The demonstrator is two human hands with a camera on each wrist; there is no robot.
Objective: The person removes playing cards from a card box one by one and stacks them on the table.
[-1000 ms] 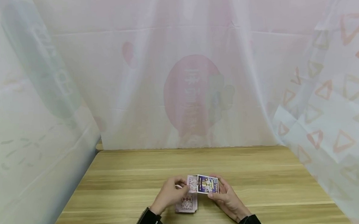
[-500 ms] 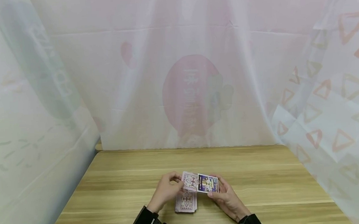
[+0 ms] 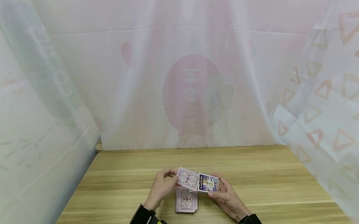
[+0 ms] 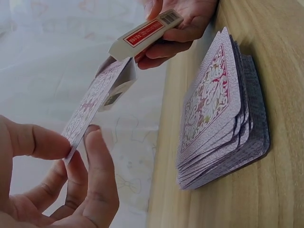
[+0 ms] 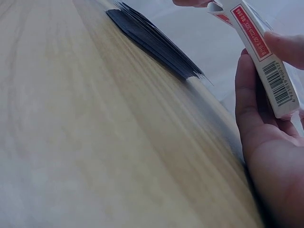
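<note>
Two hands raised just above the tabletop (image 3: 116, 183), close together over the stack of cards (image 3: 186, 201). Left hand (image 3: 162, 187) lifted with wrist bent, thumb and fingers pinching the outer end of a small packet of cards (image 3: 187, 178), pink patterned back upward, tilted up toward the left. Right hand (image 3: 228, 199) palm up beneath the card box (image 3: 208, 183), fingers curled round its far end, thumb on its near edge; box held roughly level, open mouth facing left. Inner end of the packet at the mouth of the box, seen in the left wrist view as cards (image 4: 97, 97) slanting into the open flap (image 4: 119, 88); how far inside, cannot tell. Stack of cards lying face down on the tabletop directly below both hands, edges slightly fanned, touched by neither hand. Compared with a second ago: left hand higher and farther left, packet drawn further out from over the box and tilted more steeply, more of its pink back exposed; right hand, box and stack in nearly the same place.
</note>
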